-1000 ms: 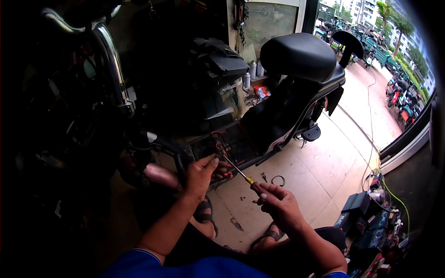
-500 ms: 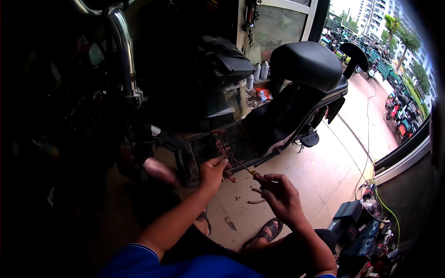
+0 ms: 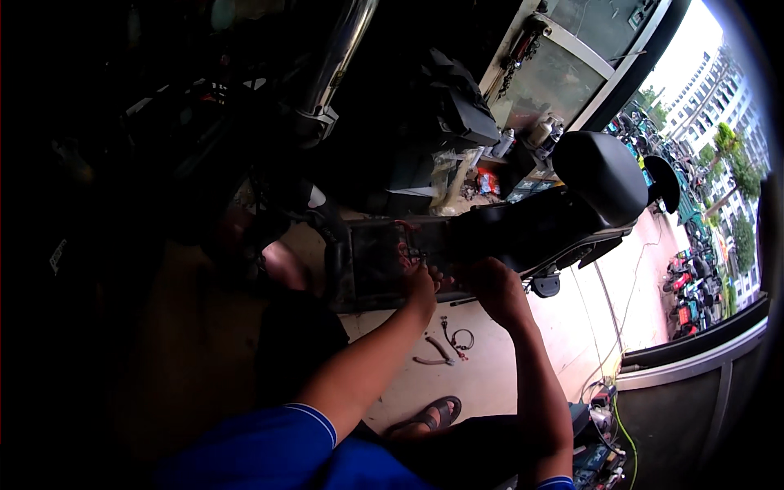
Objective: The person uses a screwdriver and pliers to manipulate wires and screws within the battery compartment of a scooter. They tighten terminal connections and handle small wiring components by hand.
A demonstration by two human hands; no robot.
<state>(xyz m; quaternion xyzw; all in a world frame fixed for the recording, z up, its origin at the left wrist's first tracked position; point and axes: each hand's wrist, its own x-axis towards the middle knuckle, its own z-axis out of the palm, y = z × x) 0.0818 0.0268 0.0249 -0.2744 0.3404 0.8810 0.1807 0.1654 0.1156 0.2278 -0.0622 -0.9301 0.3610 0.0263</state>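
Observation:
A black electric scooter's flat footboard [image 3: 380,273] lies in front of me, with thin red wires [image 3: 404,251] bunched on it. My left hand [image 3: 420,286] is closed at the lower end of these wires, fingertips pinched on them. Close to its right, my right hand [image 3: 494,284] is bent over the footboard's edge with the fingers curled in. The screwdriver that showed in it a moment earlier is mostly hidden by the hand and shade. Pliers [image 3: 435,353] with spread handles lie on the floor below, beside a thin looped cable [image 3: 463,336].
The scooter's black seat [image 3: 600,175] rises at the right, its chrome tube [image 3: 339,61] at upper left. Spray cans [image 3: 505,143] and a red packet [image 3: 487,181] stand behind. Boxes and cables [image 3: 600,457] crowd the lower right; my sandaled foot [image 3: 437,412] is below.
The view has swung, so the scooter sits tilted differently. My right hand has moved in closer to my left, over the footboard. The screwdriver's shaft no longer shows, and the pliers are in fuller view.

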